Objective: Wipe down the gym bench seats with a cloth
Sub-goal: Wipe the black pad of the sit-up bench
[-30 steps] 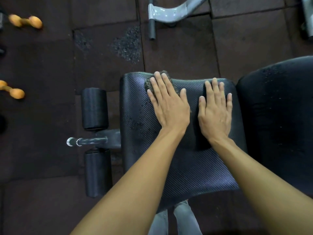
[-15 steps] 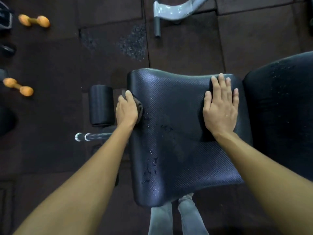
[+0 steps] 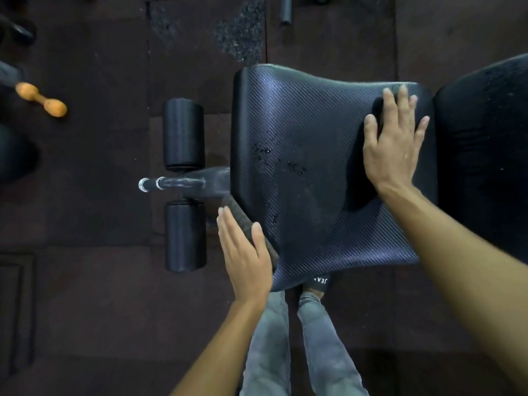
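A black textured bench seat (image 3: 314,132) fills the middle of the head view, with small water drops near its centre. My left hand (image 3: 245,258) presses a dark grey cloth (image 3: 243,221) against the seat's left side edge, near its front corner, fingers straight. Flat on the seat's far right part lies my right hand (image 3: 395,147), fingers spread. A second black pad (image 3: 485,144) adjoins the seat on the right.
Two black foam rollers (image 3: 184,135) on a chrome-tipped bar (image 3: 168,184) stick out left of the seat. An orange dumbbell (image 3: 41,100) lies on the dark rubber floor at far left. My legs in grey jeans (image 3: 285,347) stand below the seat's front edge.
My left hand has slid the cloth from the seat's top across to its left edge, then down that edge toward me. My right hand has stayed on the seat's right part.
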